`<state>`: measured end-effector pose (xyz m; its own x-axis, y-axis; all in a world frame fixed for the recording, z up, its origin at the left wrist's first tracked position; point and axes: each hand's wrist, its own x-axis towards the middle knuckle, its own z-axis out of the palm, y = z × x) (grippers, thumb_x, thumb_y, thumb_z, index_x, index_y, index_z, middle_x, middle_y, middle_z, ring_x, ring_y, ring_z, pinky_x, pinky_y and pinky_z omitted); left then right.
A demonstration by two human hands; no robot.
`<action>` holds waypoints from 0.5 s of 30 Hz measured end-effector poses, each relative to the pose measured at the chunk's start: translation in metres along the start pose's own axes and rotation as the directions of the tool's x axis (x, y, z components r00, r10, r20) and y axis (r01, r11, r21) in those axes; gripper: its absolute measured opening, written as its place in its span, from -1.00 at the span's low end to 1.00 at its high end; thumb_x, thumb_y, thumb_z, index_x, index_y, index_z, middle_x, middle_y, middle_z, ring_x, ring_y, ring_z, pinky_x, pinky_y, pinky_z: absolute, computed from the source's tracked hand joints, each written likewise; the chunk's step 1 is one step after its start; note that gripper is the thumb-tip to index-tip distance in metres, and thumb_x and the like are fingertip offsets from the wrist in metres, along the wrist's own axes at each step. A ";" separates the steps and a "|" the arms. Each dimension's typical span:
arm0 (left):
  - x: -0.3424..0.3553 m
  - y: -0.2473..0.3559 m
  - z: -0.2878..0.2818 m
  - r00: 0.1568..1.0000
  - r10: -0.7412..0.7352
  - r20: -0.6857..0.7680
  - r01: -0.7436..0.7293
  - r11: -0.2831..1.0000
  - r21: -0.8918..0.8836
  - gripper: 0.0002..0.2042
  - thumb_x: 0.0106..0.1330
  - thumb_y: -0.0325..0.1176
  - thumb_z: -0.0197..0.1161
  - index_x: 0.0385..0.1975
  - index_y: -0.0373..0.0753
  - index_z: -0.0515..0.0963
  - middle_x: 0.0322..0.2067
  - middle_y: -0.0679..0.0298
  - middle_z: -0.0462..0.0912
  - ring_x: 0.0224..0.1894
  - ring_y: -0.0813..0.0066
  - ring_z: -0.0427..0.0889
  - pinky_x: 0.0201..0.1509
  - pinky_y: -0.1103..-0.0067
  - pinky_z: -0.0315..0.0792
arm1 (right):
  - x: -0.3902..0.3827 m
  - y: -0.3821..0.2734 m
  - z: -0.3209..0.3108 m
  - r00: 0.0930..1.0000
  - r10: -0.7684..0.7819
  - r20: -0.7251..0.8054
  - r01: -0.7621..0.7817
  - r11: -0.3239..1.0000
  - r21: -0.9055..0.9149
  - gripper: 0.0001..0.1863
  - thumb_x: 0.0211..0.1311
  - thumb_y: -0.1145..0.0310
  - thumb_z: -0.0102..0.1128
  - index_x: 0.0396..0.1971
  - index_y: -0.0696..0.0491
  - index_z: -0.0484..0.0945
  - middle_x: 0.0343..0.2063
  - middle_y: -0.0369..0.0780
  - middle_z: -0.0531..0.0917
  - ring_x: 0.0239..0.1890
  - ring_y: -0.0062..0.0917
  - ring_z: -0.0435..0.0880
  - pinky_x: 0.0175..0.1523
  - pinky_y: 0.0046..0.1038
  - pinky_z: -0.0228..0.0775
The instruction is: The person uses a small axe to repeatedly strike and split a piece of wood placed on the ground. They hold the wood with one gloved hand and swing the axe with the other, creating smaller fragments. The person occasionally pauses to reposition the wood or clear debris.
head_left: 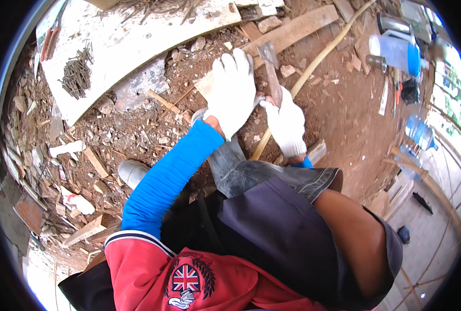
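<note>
My left hand (233, 93), in a white knit glove, rests over a wooden board (298, 28) with its fingers stretched out across it. What lies beneath the palm is hidden. Close to its right, my right hand (286, 124), also gloved, is closed round the wooden handle of a hammer (274, 83). The hammer's grey metal head points away from me, beside the board. Both hands are in front of my bent knee, above the dirt.
A white sheet (137, 33) at the far left bears a heap of nails (76, 75) and red-handled pliers (49, 44). A pale pole (316, 67) crosses the ground right of my hands. A clear jug (396, 52) lies at the far right. Wood scraps and rubble cover the left.
</note>
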<state>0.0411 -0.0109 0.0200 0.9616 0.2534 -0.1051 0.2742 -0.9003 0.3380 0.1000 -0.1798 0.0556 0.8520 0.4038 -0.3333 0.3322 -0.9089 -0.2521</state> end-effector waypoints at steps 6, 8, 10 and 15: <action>-0.009 -0.002 0.006 0.994 0.012 -0.109 -0.029 0.988 -0.150 -0.02 0.33 0.16 0.50 0.55 -0.52 0.38 0.51 -0.29 0.37 0.50 -0.32 0.36 0.60 -0.05 0.25 | -0.014 0.008 -0.003 0.998 -0.011 -0.057 0.021 0.984 0.179 -0.41 0.59 0.07 0.37 0.43 0.08 0.53 -0.25 0.00 0.88 -0.18 -0.09 0.92 -0.08 -0.15 0.74; -0.016 -0.008 0.013 0.993 0.001 -0.121 -0.024 0.982 -0.186 -0.03 0.35 0.14 0.50 0.58 -0.49 0.36 0.55 -0.30 0.33 0.56 -0.37 0.32 0.68 -0.07 0.17 | -0.012 0.010 0.005 1.000 -0.007 -0.011 0.008 0.991 0.137 -0.41 0.57 0.06 0.38 0.42 0.06 0.54 -0.25 0.01 0.88 -0.19 -0.07 0.91 -0.09 -0.11 0.73; -0.018 -0.010 0.019 0.990 0.011 -0.138 -0.040 0.977 -0.210 -0.03 0.38 0.16 0.48 0.58 -0.48 0.35 0.56 -0.34 0.33 0.58 -0.40 0.32 0.71 -0.08 0.13 | -0.007 0.015 0.009 1.000 0.007 0.026 -0.009 0.997 0.080 -0.42 0.56 0.05 0.39 0.41 0.04 0.55 -0.24 0.01 0.87 -0.21 -0.05 0.90 -0.09 -0.06 0.72; -0.026 -0.019 0.018 0.988 -0.028 -0.152 -0.021 0.948 -0.317 -0.02 0.38 0.19 0.48 0.56 -0.52 0.36 0.55 -0.35 0.34 0.56 -0.37 0.35 0.69 -0.07 0.20 | -0.006 0.021 0.010 0.997 -0.063 -0.048 0.068 0.992 0.109 -0.42 0.53 0.06 0.40 0.39 0.03 0.56 -0.24 -0.01 0.87 -0.22 -0.07 0.90 -0.09 -0.11 0.72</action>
<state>0.0111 -0.0069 -0.0010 0.9436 0.3297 0.0285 0.2423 -0.7471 0.6190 0.0971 -0.2000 0.0430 0.8477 0.4546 -0.2733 0.3428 -0.8627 -0.3717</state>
